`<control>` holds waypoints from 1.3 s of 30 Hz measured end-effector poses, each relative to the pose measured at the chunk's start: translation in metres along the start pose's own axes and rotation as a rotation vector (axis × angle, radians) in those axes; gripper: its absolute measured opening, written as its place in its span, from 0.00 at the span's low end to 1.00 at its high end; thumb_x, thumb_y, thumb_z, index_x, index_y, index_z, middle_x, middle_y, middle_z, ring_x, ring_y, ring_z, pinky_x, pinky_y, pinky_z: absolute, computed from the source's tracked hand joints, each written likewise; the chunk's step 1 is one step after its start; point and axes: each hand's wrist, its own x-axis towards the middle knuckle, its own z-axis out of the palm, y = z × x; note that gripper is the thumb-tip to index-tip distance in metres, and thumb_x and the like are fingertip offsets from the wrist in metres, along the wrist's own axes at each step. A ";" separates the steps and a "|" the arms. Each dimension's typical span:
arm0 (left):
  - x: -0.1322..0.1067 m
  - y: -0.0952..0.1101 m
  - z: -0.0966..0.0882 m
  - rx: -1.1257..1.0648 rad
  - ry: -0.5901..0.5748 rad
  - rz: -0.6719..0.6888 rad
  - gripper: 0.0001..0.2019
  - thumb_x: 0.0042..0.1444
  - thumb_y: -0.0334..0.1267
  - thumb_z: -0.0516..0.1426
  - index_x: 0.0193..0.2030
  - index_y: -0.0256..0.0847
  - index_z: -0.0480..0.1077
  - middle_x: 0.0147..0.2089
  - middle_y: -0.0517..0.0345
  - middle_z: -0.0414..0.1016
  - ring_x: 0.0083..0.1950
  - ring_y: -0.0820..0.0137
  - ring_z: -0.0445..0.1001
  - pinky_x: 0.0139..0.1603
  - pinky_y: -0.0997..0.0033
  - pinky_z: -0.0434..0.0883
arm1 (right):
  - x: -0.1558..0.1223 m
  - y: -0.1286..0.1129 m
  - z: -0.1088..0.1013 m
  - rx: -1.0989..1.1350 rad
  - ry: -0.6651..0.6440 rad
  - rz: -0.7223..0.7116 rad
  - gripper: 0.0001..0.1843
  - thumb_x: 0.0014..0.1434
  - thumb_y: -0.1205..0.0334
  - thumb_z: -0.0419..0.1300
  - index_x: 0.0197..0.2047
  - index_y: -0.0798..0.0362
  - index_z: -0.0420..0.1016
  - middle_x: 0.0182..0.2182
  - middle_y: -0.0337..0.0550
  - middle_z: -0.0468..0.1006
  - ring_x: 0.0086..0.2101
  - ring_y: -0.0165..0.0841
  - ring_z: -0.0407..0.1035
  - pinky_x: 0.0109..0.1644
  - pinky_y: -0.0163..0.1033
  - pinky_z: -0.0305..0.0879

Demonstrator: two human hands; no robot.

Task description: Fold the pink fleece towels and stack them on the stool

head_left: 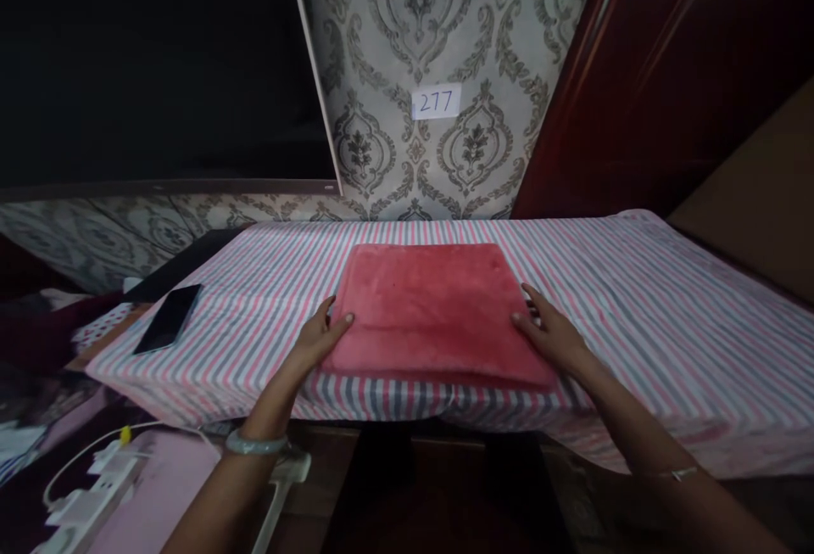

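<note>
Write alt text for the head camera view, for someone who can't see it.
Two hands, left hand and right hand, rest flat on the side edges of a folded red towel lying on a striped cloth. A black phone lies to the left.

Both forearms are bare from the lower frame edge up to the hands, with no sleeves showing. The left hand (320,335) has a pale grey-green bangle (257,443), smooth, rounded and slightly glossy, sitting on the wrist just behind it. The right hand (552,331) has a thin, light metallic band (679,473) at the wrist behind it, only partly visible. The fingernails are short and look unpainted; no rings can be made out on the fingers.
</note>
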 end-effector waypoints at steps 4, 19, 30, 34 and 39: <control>0.002 0.023 -0.001 0.194 0.101 0.350 0.33 0.66 0.54 0.49 0.71 0.35 0.60 0.69 0.40 0.67 0.68 0.53 0.69 0.68 0.47 0.65 | 0.000 -0.071 0.011 -0.190 -0.045 -0.444 0.28 0.69 0.49 0.50 0.67 0.50 0.68 0.63 0.55 0.72 0.62 0.49 0.65 0.67 0.60 0.61; 0.097 0.057 0.047 0.766 -0.302 0.700 0.32 0.68 0.55 0.50 0.75 0.47 0.55 0.79 0.48 0.48 0.79 0.50 0.43 0.75 0.35 0.39 | 0.012 -0.135 0.116 -0.129 -0.882 -0.876 0.35 0.74 0.45 0.48 0.77 0.44 0.43 0.76 0.44 0.46 0.74 0.39 0.33 0.76 0.56 0.29; 0.106 0.038 0.058 0.743 -0.247 0.684 0.36 0.65 0.61 0.52 0.75 0.51 0.54 0.79 0.47 0.46 0.79 0.44 0.44 0.73 0.32 0.44 | 0.015 -0.132 0.123 -0.046 -0.902 -0.821 0.34 0.73 0.46 0.51 0.77 0.42 0.47 0.76 0.42 0.46 0.74 0.36 0.33 0.77 0.52 0.26; 0.109 0.044 0.055 0.747 -0.273 0.663 0.36 0.66 0.59 0.51 0.76 0.50 0.52 0.80 0.46 0.42 0.79 0.45 0.41 0.73 0.32 0.43 | 0.014 -0.136 0.121 -0.042 -0.883 -0.800 0.34 0.72 0.45 0.52 0.76 0.43 0.50 0.75 0.42 0.51 0.74 0.37 0.37 0.77 0.53 0.28; 0.097 0.067 0.034 0.754 -0.365 0.615 0.35 0.67 0.55 0.52 0.76 0.47 0.52 0.79 0.43 0.43 0.79 0.46 0.40 0.73 0.33 0.45 | 0.023 -0.146 0.100 0.026 -0.814 -0.808 0.27 0.72 0.50 0.53 0.69 0.49 0.67 0.66 0.45 0.71 0.66 0.38 0.62 0.72 0.48 0.54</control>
